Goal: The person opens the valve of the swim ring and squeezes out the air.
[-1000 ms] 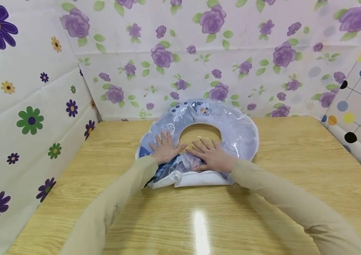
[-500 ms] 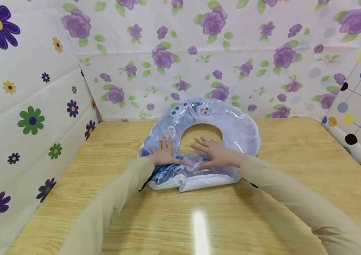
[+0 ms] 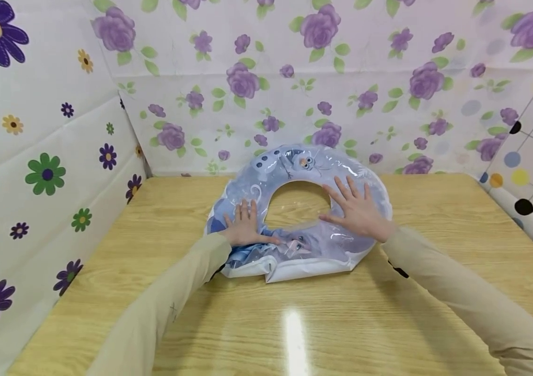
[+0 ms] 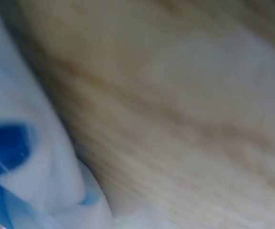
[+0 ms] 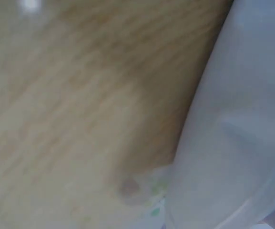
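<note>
Lying on the wood-grain table (image 3: 229, 329), the inflatable swim ring (image 3: 306, 244) stretches left to right, its creased white edge (image 3: 311, 269) on the near side, a printed snowman (image 3: 305, 163) on the far side. The left hand (image 3: 244, 228) rests on its left part, the right hand (image 3: 359, 211) over its right, fingers spread wide, gripping nothing. Only the left wrist view shows a glossy blue patch (image 4: 6, 148) between white folds (image 4: 56, 167).

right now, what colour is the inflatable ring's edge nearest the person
White: the near edge of the inflatable ring shows best in the head view.
</note>
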Demonstrator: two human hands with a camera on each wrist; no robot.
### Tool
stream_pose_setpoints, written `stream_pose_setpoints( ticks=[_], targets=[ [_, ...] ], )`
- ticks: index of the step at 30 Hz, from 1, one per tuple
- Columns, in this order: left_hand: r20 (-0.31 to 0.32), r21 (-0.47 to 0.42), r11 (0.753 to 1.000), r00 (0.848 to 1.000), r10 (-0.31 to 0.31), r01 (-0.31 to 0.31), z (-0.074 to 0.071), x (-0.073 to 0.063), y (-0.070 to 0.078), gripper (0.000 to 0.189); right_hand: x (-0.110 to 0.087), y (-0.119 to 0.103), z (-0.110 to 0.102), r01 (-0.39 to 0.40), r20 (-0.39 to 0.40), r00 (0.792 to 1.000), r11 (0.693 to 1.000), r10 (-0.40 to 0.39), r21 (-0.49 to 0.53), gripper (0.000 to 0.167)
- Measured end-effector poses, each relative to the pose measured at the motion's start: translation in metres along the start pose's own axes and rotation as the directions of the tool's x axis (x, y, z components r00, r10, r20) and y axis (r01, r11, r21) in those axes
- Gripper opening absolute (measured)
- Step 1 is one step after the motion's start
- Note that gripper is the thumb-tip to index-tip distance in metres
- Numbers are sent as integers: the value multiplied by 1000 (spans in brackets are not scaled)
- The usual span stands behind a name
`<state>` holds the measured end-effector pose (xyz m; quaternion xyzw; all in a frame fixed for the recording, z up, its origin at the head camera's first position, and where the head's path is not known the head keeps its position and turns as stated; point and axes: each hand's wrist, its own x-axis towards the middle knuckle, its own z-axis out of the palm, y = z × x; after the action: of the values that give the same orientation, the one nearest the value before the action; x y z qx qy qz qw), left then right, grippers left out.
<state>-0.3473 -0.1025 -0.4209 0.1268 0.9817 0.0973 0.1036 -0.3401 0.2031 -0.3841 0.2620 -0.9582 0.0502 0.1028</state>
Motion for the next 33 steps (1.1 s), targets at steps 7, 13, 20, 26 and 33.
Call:
stream_pose_setpoints(
  ticks=[7, 13, 20, 26, 33],
  targets=[
    [-4, 21, 1000, 1000, 6, -6, 2, 1, 4, 136, -2, -2, 14, -48, -7, 999, 997, 48, 62, 81],
    [-9, -1, 1000, 1000, -1, 1, 3, 3, 3, 139, 4, -2, 13, -43, -26, 999, 992, 47, 115, 79],
    [-17, 2, 1000, 1000, -26, 26, 8, 7, 3, 137, 0, -11, -3, 77, -22, 997, 977, -74, 197, 75],
    [-19, 0, 1000, 1000, -22, 22, 8, 9, 4, 138, -3, -18, 0, 238, 11, 971, 964, -241, 119, 75],
    [-8, 0, 1000, 1000, -12, 12, 5, 6, 6, 136, -5, -14, 14, 276, 37, 960, 959, -279, 71, 72]
  ],
)
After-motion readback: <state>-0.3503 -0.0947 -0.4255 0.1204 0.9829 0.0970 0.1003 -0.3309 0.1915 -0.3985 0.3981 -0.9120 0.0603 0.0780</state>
